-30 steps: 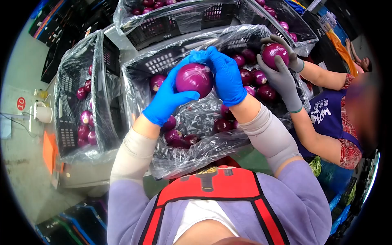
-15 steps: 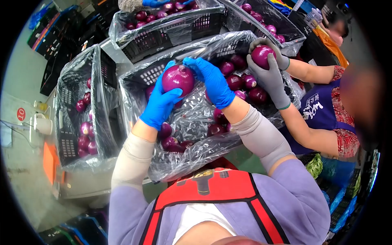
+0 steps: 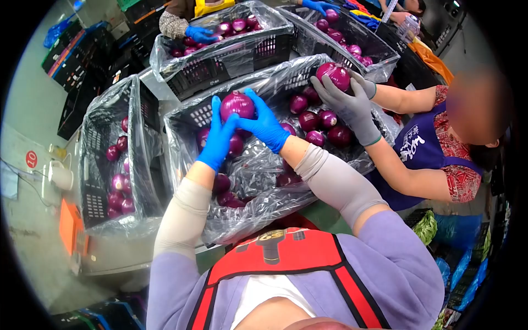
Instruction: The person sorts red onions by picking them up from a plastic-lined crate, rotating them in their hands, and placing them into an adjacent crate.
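A large glossy red onion (image 3: 237,105) is held up between my two blue-gloved hands. My left hand (image 3: 218,137) grips it from the left and below, and my right hand (image 3: 265,124) curls round its right side. Beneath them stands a black crate lined with clear plastic (image 3: 181,118), with more red onions (image 3: 309,120) along its right side and in its left part. Several of those at the left lie partly behind my hands and the plastic.
To my right a co-worker's grey gloves (image 3: 349,104) hold another onion (image 3: 333,76) over the same crate. Lined crates of onions stand at the left (image 3: 91,165), the back (image 3: 220,60) and back right (image 3: 379,63). Another person's blue glove (image 3: 201,34) reaches into the back crate.
My right hand has closed in against the onion, its thumb now near my left thumb. The co-worker's onion has turned and shifted left. The back worker's glove has come further into view.
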The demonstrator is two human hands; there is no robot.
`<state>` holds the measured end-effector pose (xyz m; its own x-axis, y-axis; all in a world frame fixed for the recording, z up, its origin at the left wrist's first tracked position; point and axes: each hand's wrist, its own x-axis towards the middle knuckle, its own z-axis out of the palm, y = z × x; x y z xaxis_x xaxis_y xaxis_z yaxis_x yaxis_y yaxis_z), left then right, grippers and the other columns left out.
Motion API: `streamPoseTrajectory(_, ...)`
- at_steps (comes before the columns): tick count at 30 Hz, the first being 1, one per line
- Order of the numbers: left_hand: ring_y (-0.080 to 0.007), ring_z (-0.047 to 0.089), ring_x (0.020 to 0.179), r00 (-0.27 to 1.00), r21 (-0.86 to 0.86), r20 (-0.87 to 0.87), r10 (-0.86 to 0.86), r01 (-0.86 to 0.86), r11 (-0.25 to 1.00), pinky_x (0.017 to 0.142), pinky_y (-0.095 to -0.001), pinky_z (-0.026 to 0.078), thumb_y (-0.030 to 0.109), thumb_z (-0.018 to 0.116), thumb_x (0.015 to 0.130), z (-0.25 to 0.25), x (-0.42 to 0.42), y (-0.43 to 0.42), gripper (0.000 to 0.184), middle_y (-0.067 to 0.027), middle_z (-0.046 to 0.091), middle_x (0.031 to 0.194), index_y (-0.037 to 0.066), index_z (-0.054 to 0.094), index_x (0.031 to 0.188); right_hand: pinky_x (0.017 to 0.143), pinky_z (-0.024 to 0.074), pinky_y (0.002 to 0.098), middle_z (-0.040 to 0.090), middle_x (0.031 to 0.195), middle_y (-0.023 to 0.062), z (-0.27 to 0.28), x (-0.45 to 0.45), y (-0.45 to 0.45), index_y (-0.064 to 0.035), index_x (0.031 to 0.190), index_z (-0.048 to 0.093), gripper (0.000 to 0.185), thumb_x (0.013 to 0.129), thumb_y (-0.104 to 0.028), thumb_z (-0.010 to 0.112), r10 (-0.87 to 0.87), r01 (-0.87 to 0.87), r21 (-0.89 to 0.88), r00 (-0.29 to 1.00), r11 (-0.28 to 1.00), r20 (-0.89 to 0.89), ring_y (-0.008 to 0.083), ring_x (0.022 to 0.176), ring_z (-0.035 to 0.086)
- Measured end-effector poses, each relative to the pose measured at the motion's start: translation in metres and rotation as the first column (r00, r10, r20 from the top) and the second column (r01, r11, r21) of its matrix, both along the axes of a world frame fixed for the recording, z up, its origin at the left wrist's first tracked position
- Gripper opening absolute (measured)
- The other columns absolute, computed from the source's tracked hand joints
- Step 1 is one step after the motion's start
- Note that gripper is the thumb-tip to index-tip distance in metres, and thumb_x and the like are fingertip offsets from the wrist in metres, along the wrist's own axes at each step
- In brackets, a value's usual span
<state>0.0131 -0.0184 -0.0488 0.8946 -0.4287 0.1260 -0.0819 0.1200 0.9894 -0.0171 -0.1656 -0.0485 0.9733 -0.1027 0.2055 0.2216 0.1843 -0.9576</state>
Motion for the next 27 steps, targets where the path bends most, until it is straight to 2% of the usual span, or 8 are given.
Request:
streamPoseTrajectory(1,-0.024,0.032,0.133,1.0,-0.002,0.009,0.002,-0.002,1.0,0.108,-0.0368,0.03,0.032,0.061,0.088,0.0,0.0,-0.003,0.087,-0.0149,0.025,0.148,0.005,0.004,0.147,0.099,0.0414,0.0328,0.044,0.134,0.0137,-0.008,0.005,-0.003,-0.0025,0.144,0.022,0.096,0.071,-0.018,0.081,0.002,-0.002,-0.002,1.0,1.0,0.009,0.0203,0.118,0.048)
streamPoseTrajectory(3,-0.0304,0.027,0.137,0.733,0.192,0.675,0.084,-0.285,0.939,0.11,-0.0397,0.025,0.036,0.062,0.086,0.006,-0.001,-0.005,0.08,-0.0178,0.027,0.148,0.002,0.02,0.145,0.1,0.0409,0.033,0.042,0.135,0.0145,-0.019,0.013,-0.009,-0.0032,0.144,0.023,0.093,0.071,-0.015,0.08,-0.064,0.072,-0.096,0.995,0.993,0.079,0.0214,0.119,0.047)
streamPoseTrajectory(4,-0.0342,0.036,0.13,0.644,0.166,0.755,0.121,-0.366,0.916,0.107,-0.0414,0.029,0.04,0.065,0.082,0.012,-0.002,-0.008,0.074,-0.02,0.038,0.139,0.007,0.035,0.141,0.097,0.0436,0.0335,0.046,0.131,0.0156,-0.02,0.015,-0.011,-0.0038,0.144,0.023,0.095,0.069,-0.013,0.081,-0.108,0.124,-0.178,0.989,0.976,0.096,0.0219,0.115,0.05)
streamPoseTrajectory(7,-0.0345,0.045,0.119,0.604,0.335,0.796,0.036,-0.49,0.805,0.1,-0.0417,0.035,0.045,0.066,0.079,0.02,-0.008,-0.006,0.069,-0.018,0.048,0.128,0.013,0.045,0.137,0.096,0.0448,0.0335,0.048,0.128,0.0163,-0.021,0.017,-0.014,-0.0042,0.143,0.025,0.096,0.067,-0.013,0.082,-0.151,0.194,-0.305,0.976,0.932,0.16,0.0221,0.113,0.052)
streamPoseTrajectory(9,-0.0315,0.052,0.105,0.504,0.303,0.863,0.037,-0.574,0.761,0.092,-0.0404,0.04,0.049,0.065,0.077,0.025,-0.012,-0.006,0.066,-0.0147,0.055,0.114,0.017,0.05,0.133,0.095,0.0459,0.0332,0.049,0.127,0.0165,-0.026,0.019,-0.009,-0.004,0.143,0.026,0.094,0.067,-0.013,0.081,-0.14,0.173,-0.239,0.979,0.956,0.148,0.0221,0.112,0.053)
streamPoseTrajectory(13,-0.0257,0.053,0.084,0.448,0.312,0.893,0.036,-0.675,0.668,0.08,-0.0378,0.042,0.047,0.067,0.074,0.031,-0.017,-0.006,0.067,-0.0086,0.056,0.09,0.019,0.051,0.134,0.099,0.0418,0.0344,0.048,0.129,0.0189,-0.033,0.024,-0.006,-0.0052,0.141,0.03,0.09,0.066,-0.014,0.079,-0.246,0.342,-0.433,0.933,0.834,0.263,0.0238,0.117,0.05)
streamPoseTrajectory(20,-0.0265,0.057,0.08,0.522,0.441,0.852,-0.04,-0.673,0.594,0.072,-0.0378,0.044,0.053,0.064,0.076,0.028,-0.018,-0.006,0.072,-0.011,0.056,0.086,0.018,0.047,0.136,0.097,0.0435,0.0366,0.048,0.129,0.021,-0.008,0.004,-0.004,-0.0086,0.141,0.032,0.088,0.067,-0.013,0.078,-0.239,0.256,-0.491,0.966,0.833,0.099,0.0267,0.115,0.052)
streamPoseTrajectory(27,-0.0315,0.059,0.081,0.388,0.302,0.921,0.035,-0.767,0.567,0.074,-0.0413,0.046,0.048,0.065,0.077,0.013,-0.006,-0.002,0.076,-0.0169,0.061,0.091,0.012,0.041,0.139,0.1,0.0403,0.0339,0.046,0.132,0.0181,-0.008,0.036,-0.024,-0.0025,0.142,0.028,0.1,0.061,-0.022,0.085,-0.263,0.312,-0.282,0.944,0.907,0.2,0.0245,0.118,0.049)
